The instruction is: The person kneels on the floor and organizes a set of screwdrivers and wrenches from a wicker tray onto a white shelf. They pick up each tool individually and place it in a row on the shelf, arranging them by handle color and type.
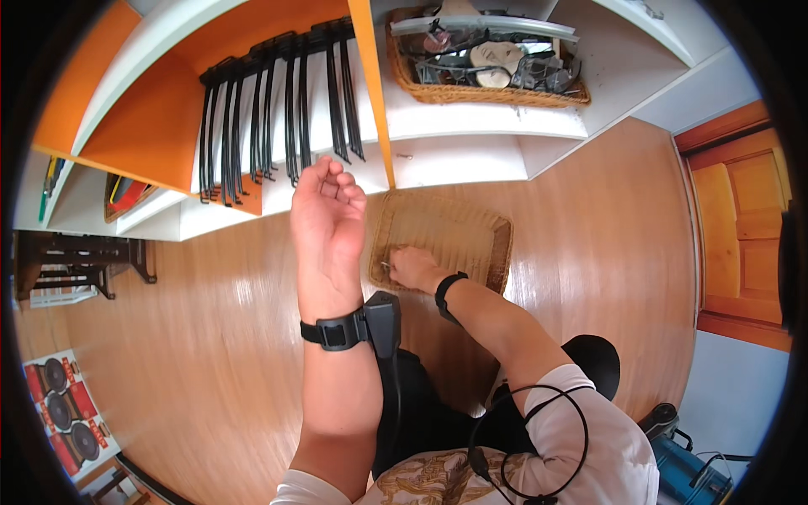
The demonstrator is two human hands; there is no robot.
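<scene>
My left hand [329, 211] is raised palm up before the shelf unit, its fingers loosely curled. Its palm is bare, and the fingertips come close to the lower ends of several long black wire hooks [293, 113], which hang in rows in the orange-sided compartment. Lower down, my right hand [413, 266] reaches into the left front corner of a wicker basket [442, 221] on the floor. A small shiny metal piece [386, 265] shows at its fingertips, too small to name. Each wrist wears a black strap; the left one carries a black device [383, 315].
Another wicker basket [499, 95], full of mixed small items, stands on the upper right shelf. A small metal piece [404, 156] lies on the lower shelf. Dark wooden furniture [82, 259] is at left, a speaker-printed box [69, 413] at lower left, and a blue machine [688, 470] at lower right.
</scene>
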